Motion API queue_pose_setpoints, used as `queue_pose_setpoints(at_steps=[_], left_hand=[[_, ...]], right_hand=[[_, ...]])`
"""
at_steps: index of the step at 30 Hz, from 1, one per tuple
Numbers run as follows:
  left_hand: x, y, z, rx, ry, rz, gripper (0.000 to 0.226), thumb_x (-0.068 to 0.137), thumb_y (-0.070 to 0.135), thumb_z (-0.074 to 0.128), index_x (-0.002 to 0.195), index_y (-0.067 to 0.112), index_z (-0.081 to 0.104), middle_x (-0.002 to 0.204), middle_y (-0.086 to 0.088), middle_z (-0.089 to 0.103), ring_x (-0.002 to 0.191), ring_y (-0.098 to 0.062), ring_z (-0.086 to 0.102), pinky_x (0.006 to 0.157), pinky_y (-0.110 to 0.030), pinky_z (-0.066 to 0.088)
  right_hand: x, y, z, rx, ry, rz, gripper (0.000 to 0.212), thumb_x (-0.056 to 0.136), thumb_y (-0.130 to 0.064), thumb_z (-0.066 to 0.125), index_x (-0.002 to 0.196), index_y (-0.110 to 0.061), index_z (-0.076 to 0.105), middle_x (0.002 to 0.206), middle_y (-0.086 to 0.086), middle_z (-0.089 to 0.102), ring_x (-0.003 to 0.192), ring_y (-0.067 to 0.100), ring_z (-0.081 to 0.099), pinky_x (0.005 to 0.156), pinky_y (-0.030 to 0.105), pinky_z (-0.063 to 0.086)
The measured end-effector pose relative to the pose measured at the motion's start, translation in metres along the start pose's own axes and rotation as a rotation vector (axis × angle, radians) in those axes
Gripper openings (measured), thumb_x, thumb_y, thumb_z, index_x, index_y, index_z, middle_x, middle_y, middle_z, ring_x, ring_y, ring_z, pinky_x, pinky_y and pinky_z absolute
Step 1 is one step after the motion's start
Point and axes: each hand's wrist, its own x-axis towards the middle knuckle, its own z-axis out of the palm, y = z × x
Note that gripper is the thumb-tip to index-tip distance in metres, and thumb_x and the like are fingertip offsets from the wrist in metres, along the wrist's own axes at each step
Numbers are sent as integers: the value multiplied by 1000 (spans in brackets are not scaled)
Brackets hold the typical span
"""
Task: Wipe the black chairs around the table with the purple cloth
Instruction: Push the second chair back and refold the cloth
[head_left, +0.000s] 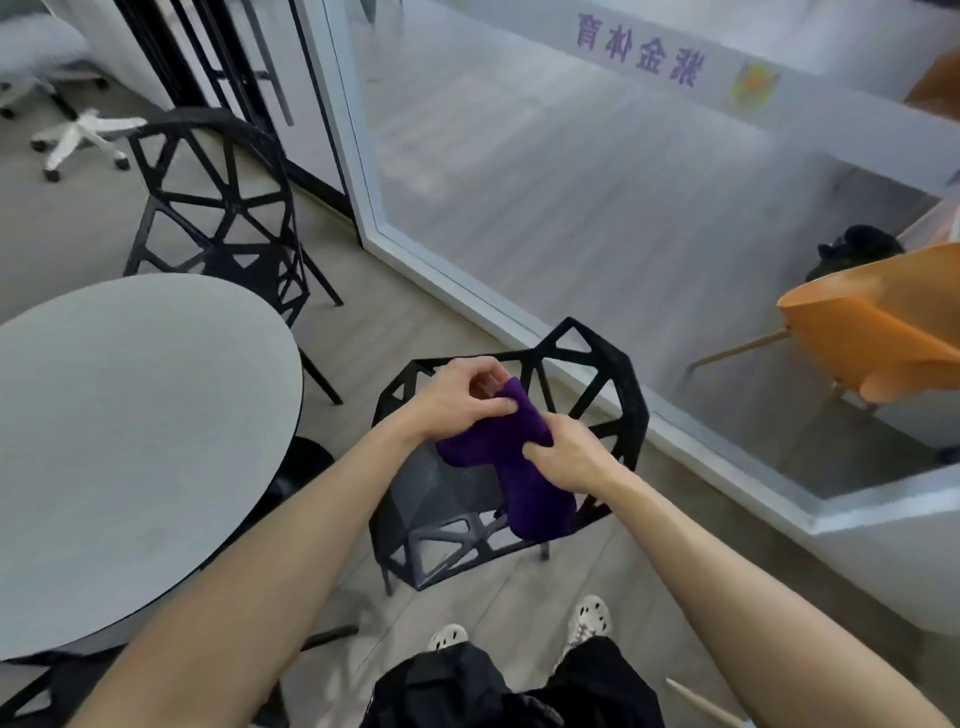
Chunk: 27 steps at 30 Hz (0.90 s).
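Fingers of both hands, left hand (464, 397) and right hand (563, 454), pinch the purple cloth (511, 457), bunching it above the near black chair (597, 384), probably refolding for wiping.

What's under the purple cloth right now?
The nearest black chair's seat. The purple cloth, gripped by left hand and right hand, hides the seat's right part.
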Motion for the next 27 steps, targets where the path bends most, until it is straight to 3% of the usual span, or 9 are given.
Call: queue_pose_setpoints(at_steps=[3,6,10,15,20,23,27], left_hand=[[44,1,15,-20,196,-49,24,89,52,79,106,36,73,99,8,77,94,-13,74,85,-39,64],[86,-4,32,-38,321,-174,9,98,37,75,103,31,73,94,5,78,84,-8,73,82,-40,65],[113,-19,70,-13,371,-367,5,98,31,72,102,32,73,96,4,78,85,-11,76,89,-46,64],[108,-10,124,-45,294,-587,10,99,31,70,108,31,73,97,7,80,87,-7,77,85,-33,61],[80,-19,158,-140,371,-793,10,101,29,67,109,28,72,94,8,81,89,-11,77,72,-26,52],[64,-32,178,-201,467,-881,8,102,28,65,106,28,72,95,8,80,86,-12,76,62,-23,49],[50,-53,214,-293,553,-964,9,101,24,64,103,25,73,93,5,81,88,-15,78,63,-22,51]], right_hand=[[33,24,-50,60,-63,34,20,105,-20,53,117,-27,66,102,1,78,92,24,74,85,44,61],[68,57,-110,29,-13,18,23,103,-17,49,117,-24,65,104,4,75,95,28,69,84,44,54],[114,99,-177,-4,-58,-31,27,103,-22,49,120,-37,64,113,-5,73,106,22,66,100,49,51],[144,131,-235,72,-125,-48,24,107,-27,48,120,-39,63,115,-6,74,108,24,69,106,54,51],[172,128,-262,165,-169,-67,19,113,-34,45,117,-35,63,116,-2,74,110,25,68,110,57,48],[186,115,-259,142,-208,-132,24,114,-35,44,132,-33,60,119,-4,73,112,23,67,111,57,48],[203,102,-240,87,-290,-230,32,106,-44,49,137,-43,59,128,-12,71,122,20,65,114,56,48]])
